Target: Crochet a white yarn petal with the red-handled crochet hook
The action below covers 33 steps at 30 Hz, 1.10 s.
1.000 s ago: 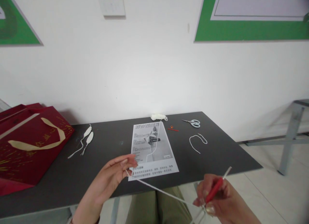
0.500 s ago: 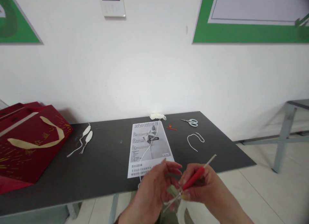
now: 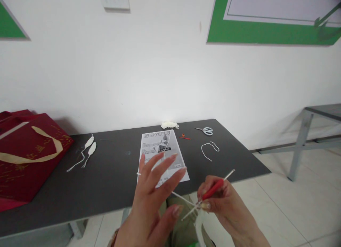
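Note:
My right hand is closed around a red-handled crochet hook, its pale shaft pointing up and right. A white yarn strand runs from the hook's tip leftward across my left hand. That hand is raised with fingers spread, the yarn draped over them. The strand leads up over a printed instruction sheet to a small white yarn ball at the back of the dark table.
A red gift bag with a cream handle lies at the table's left. Two white crocheted pieces, a yarn scrap, scissors and a small red tool lie on the table. Another table's frame stands at the right.
My left hand swung from the left over to my right hand, then opened its fingers wide with the yarn across them. The view shifted slightly right.

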### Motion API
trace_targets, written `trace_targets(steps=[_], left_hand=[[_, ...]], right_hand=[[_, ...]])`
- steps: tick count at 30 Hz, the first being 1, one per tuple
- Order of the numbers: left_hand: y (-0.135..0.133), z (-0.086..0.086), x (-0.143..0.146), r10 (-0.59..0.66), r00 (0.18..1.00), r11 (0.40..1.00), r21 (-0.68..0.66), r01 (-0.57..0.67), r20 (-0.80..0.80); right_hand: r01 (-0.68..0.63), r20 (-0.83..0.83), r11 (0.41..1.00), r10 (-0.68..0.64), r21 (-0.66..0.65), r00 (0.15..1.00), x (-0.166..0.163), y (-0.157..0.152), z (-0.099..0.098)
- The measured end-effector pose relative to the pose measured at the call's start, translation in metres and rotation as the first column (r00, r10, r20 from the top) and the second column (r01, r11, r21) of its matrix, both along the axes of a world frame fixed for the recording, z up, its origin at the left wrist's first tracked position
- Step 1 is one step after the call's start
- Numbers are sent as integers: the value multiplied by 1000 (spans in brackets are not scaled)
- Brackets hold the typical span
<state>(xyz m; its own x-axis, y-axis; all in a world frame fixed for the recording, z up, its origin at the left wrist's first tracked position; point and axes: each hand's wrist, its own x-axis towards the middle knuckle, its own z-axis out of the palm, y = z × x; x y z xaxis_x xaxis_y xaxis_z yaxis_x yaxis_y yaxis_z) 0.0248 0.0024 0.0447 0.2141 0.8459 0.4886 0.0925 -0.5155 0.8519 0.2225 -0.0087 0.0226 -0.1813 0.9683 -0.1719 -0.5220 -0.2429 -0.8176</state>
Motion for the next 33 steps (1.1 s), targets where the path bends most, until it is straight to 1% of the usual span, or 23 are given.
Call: trace_targets(steps=[1, 2, 3, 4, 5, 6, 7, 8, 9, 10, 12, 14, 15, 17, 19, 20, 21, 22, 23, 26, 30, 31, 33], left_hand=[[2, 0, -5, -28, 971, 1000, 5, 30, -236], [5, -2, -10, -58, 935, 998, -10, 57, -350], [8, -5, -15, -117, 906, 992, -86, 89, -408], [10, -9, -19, -188, 907, 973, -195, 121, -378], [11, -14, -23, -269, 926, 927, -332, 174, -265], [11, -19, -26, -333, 940, 846, -461, 266, -69], [10, -23, -27, -358, 925, 758, -539, 367, 127], [8, -27, -26, -353, 893, 689, -568, 450, 278], [6, -30, -24, -335, 858, 646, -568, 510, 388], [2, -33, -21, -301, 835, 631, -560, 537, 460], [-4, -35, -10, -195, 811, 639, -555, 532, 552], [-12, -35, 2, -89, 804, 656, -573, 492, 588], [-15, -33, 9, -73, 825, 670, -586, 457, 560], [-22, -29, 21, -49, 888, 724, -596, 347, 458], [-28, -25, 32, 46, 946, 760, -626, 176, 321], [-30, -24, 36, 101, 956, 765, -636, 103, 276], [-31, -23, 39, 149, 955, 760, -647, 56, 257], [-32, -22, 42, 179, 946, 752, -657, 45, 270], [-32, -22, 43, 193, 933, 742, -668, 64, 303], [-30, -21, 43, 186, 899, 711, -685, 155, 397], [-27, -18, 37, 194, 892, 727, -670, 148, 407], [-27, -17, 36, 196, 891, 725, -672, 149, 408], [-27, -16, 36, 207, 882, 700, -694, 169, 424]], right_hand=[[3, -3, 1000, -3, 3, 1000, 1, 0, 0], [11, 0, 1000, -11, 5, 1000, 3, 0, 0], [20, 7, 1000, -20, 5, 1000, 4, 0, 0], [30, 16, 1000, -30, 5, 999, 5, 0, -1], [37, 21, 999, -37, 5, 999, 5, 0, -1], [41, 21, 999, -41, 7, 999, 5, 0, -2], [43, 17, 999, -43, 8, 999, 4, -1, -2], [42, 11, 999, -42, 10, 999, 3, -1, -3], [43, 8, 999, -43, 11, 999, 2, -2, -4], [42, 12, 999, -42, 12, 999, 0, -2, -5], [46, 42, 999, -47, 15, 998, -3, -3, -9], [70, 88, 997, -72, 25, 994, -6, -5, -12], [97, 115, 995, -100, 32, 988, -7, -7, -13], [170, 186, 984, -176, 47, 967, -10, -10, -14], [250, 269, 965, -263, 83, 926, -14, -15, -14], [292, 298, 950, -312, 108, 902, -17, -18, -13], [331, 316, 935, -356, 129, 880, -20, -21, -12], [367, 324, 920, -393, 141, 860, -22, -23, -12], [396, 326, 907, -422, 144, 846, -25, -24, -11], [423, 314, 898, -438, 119, 842, -29, -25, -12], [445, 252, 889, -458, 108, 853, -32, -26, -16], [463, 242, 877, -480, 126, 843, -34, -28, -17], [508, 232, 837, -545, 203, 806, -38, -31, -18]])
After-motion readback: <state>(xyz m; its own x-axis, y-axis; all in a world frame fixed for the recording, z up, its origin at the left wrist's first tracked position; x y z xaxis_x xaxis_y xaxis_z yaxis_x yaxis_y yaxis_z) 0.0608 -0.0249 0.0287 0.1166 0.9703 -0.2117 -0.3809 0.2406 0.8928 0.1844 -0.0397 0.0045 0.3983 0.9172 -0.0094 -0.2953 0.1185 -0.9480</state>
